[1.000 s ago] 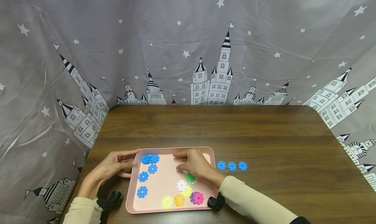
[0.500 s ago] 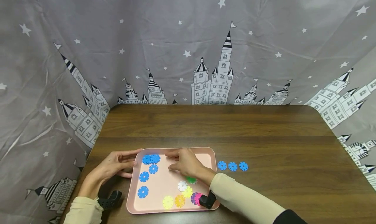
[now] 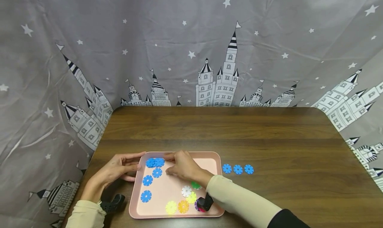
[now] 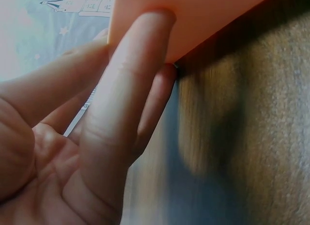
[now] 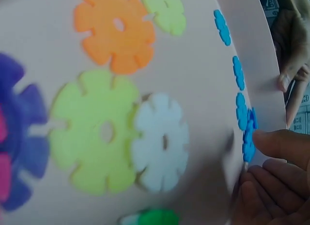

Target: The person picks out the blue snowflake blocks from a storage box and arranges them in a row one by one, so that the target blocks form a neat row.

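A person's two hands work at a pink tray [image 3: 137, 191] set at the near left of a dark wood-grain table [image 3: 269, 138]. Nearest the camera, cream sleeves [image 3: 239, 201] reach in from the bottom edge, each wrist carrying a black strap-mounted device. At the tray's near edge lie flat notched discs: a yellow disc [image 3: 171, 207], an orange disc [image 3: 183, 206], a lime disc [image 3: 191, 197], a white disc [image 3: 186, 190] and a green disc [image 3: 195, 185], with a magenta-and-purple piece partly hidden behind the right wrist. Along the tray's left side sit the blue discs [image 3: 147, 180], strung from near to far, two of them overlapping at the far left corner.

The left hand [image 3: 115, 171] holds the tray's left rim, its fingers [image 4: 126, 104] laid against the pink edge with the thumb on the other side. The right hand [image 3: 182, 166] rests over the tray's far middle, fingers loosely curled and pointing toward the blue discs; whether it pinches anything cannot be told.

Just right of the tray, three more blue discs [image 3: 237, 169] lie in a row on the bare wood. Beyond the table hangs a grey curtain [image 3: 191, 48] printed with white stars and striped castle towers.
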Motion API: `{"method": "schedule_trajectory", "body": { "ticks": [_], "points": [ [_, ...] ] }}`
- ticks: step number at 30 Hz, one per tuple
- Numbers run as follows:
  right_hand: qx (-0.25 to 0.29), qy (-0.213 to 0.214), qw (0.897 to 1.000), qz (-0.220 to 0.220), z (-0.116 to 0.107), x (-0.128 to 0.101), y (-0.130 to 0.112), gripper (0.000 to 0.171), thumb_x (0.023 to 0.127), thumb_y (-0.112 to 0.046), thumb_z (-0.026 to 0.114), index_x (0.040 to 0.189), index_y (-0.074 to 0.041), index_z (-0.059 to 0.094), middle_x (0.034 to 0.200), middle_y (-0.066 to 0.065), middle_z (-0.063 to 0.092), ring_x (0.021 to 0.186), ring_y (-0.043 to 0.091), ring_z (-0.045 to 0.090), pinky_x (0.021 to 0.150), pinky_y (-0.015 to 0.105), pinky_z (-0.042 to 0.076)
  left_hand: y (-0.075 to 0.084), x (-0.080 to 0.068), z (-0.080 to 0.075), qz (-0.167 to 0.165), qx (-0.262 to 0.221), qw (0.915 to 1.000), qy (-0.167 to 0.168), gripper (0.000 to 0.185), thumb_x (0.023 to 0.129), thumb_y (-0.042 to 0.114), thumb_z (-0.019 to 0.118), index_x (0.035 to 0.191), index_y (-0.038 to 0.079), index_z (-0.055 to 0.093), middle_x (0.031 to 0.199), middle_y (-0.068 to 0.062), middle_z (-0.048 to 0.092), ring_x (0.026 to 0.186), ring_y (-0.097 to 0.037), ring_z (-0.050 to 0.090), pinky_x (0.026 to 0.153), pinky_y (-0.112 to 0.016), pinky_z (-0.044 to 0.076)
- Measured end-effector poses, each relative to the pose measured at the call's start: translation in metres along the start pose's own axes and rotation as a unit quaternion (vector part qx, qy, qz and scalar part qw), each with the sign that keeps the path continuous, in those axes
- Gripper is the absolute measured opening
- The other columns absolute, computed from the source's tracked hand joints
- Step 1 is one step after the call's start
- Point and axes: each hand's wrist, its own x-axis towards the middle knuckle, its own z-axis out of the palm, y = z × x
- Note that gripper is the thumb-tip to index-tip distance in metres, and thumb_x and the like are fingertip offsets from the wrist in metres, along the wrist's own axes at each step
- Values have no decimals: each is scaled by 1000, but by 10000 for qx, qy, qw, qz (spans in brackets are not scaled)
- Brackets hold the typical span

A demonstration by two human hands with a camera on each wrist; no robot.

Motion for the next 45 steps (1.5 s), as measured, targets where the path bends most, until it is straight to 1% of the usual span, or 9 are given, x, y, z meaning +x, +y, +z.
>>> {"method": "schedule_trajectory", "body": {
  "ticks": [8,14,17,23,29,33,36,40,45],
  "points": [
    [-420,64,9987,-264,10,8,-8,44,76,-4,79,120,-2,71,116,5,71,107,7,60,88,17,51,1,0,1,63,91,9999,-19,63,95,3,63,147,-11,30,135,-40,44,109,-25,64,77,-48,60],
    [-570,117,9974,-422,16,13,-10,43,78,-4,76,120,-3,71,118,5,70,115,10,59,96,19,49,1,-1,1,-8,174,9998,108,63,94,4,64,147,-9,33,135,-39,46,108,-24,64,76,-48,60],
    [-584,149,9970,-493,18,15,-11,41,80,-4,75,120,-3,71,118,5,70,115,10,59,97,18,49,0,-1,1,9,197,9997,140,62,94,3,65,147,-9,33,134,-38,47,107,-24,64,76,-47,60],
    [-616,239,9954,-693,25,18,-11,38,82,-5,75,119,-2,70,118,6,70,109,7,61,93,16,50,1,-1,3,81,147,9998,101,62,94,2,64,146,-11,33,133,-39,48,107,-26,64,74,-47,60],
    [-815,319,9928,-812,31,21,-15,37,81,-7,77,118,-4,72,114,4,71,102,3,62,86,13,52,1,-1,2,48,181,9997,142,62,94,1,64,146,-11,34,133,-39,47,106,-28,65,75,-48,60],
    [-1032,376,9895,-943,34,22,-17,38,80,-6,77,118,-4,72,116,4,71,105,5,62,89,15,52,0,-1,1,-6,234,9995,189,62,93,3,65,146,-10,35,134,-38,48,106,-27,64,75,-48,60],
    [-1218,421,9854,-1109,35,23,-17,38,79,-4,77,117,-6,72,112,2,71,100,3,62,88,14,52,0,-1,0,-40,240,9994,239,62,93,3,66,146,-9,36,135,-37,47,108,-26,64,75,-48,60],
    [-1364,434,9818,-1251,36,24,-18,34,78,-3,76,112,-7,74,103,-1,72,88,2,60,79,13,51,0,-1,1,-54,205,9995,248,62,93,3,67,146,-9,36,135,-37,47,109,-25,63,75,-48,60],
    [-1446,420,9805,-1264,37,25,-18,27,81,-4,75,108,-7,74,101,0,72,89,3,61,80,12,51,0,-1,1,-54,157,9996,233,62,93,3,66,146,-9,36,134,-36,49,109,-25,64,74,-48,60]
  ]
}}
